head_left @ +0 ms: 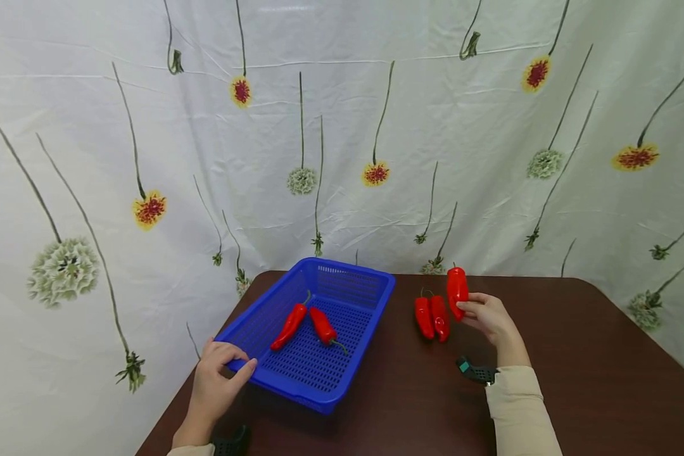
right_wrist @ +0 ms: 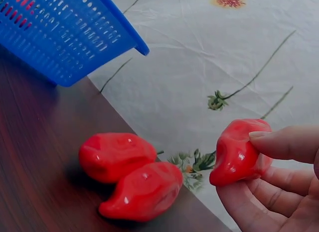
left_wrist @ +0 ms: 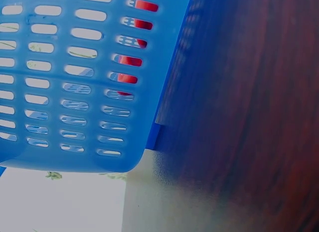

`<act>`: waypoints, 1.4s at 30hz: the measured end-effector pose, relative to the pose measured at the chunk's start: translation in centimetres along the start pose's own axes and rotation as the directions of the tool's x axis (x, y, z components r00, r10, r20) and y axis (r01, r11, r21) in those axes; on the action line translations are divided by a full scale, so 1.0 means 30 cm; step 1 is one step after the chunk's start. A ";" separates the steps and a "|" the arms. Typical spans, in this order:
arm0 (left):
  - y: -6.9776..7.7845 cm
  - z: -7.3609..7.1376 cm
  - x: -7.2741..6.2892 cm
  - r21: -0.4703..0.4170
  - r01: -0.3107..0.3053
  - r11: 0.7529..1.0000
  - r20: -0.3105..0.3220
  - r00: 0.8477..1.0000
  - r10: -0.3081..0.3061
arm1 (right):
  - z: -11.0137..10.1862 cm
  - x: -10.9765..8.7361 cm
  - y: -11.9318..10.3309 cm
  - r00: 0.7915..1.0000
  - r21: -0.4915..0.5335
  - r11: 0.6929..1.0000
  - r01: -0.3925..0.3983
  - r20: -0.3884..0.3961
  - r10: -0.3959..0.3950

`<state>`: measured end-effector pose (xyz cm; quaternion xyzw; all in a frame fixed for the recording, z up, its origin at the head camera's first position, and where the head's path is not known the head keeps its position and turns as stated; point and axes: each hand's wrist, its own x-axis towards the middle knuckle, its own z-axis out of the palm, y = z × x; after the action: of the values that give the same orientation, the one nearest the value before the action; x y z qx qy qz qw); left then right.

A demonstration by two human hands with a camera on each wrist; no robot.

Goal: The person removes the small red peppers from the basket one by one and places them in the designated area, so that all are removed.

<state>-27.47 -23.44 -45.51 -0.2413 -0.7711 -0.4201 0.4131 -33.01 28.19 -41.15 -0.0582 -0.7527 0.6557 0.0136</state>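
Observation:
My right hand [head_left: 490, 320] pinches a red chili pepper [head_left: 456, 285] between thumb and fingers, raised above the table with its stem upward. Just left of it, two more red peppers [head_left: 431, 316] lie side by side on the table; the right wrist view shows the pair [right_wrist: 142, 184] below and left of the held pepper [right_wrist: 238, 152]. With thumb and curled fingers, my left hand [head_left: 219, 377] grips the near left corner of a blue plastic basket [head_left: 370, 329]. Inside the basket lie two red peppers with green stems, one [head_left: 289, 326] left of the other [head_left: 322, 326].
Under everything is a dark brown wooden table [head_left: 410, 399]. Behind its far edge hangs a white cloth [head_left: 342, 209] printed with flowers. A dark band [head_left: 475, 370] with a green tab circles my right wrist.

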 end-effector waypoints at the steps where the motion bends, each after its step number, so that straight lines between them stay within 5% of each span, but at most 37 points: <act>1: 0.000 0.000 0.001 -0.001 0.002 1.000 0.000 1.000 -0.002 | -0.004 -0.001 0.002 1.000 -0.003 1.000 -0.005 -0.001 0.005; 42: -0.001 0.002 0.003 -0.003 0.038 0.999 0.010 0.999 -0.038 | -0.023 0.008 0.132 0.991 -0.001 0.991 -0.135 -0.007 0.135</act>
<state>-27.56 -23.40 -45.47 -0.2294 -0.7771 -0.4277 0.4007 -32.90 29.41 -44.99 -0.1112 -0.7475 0.6543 -0.0283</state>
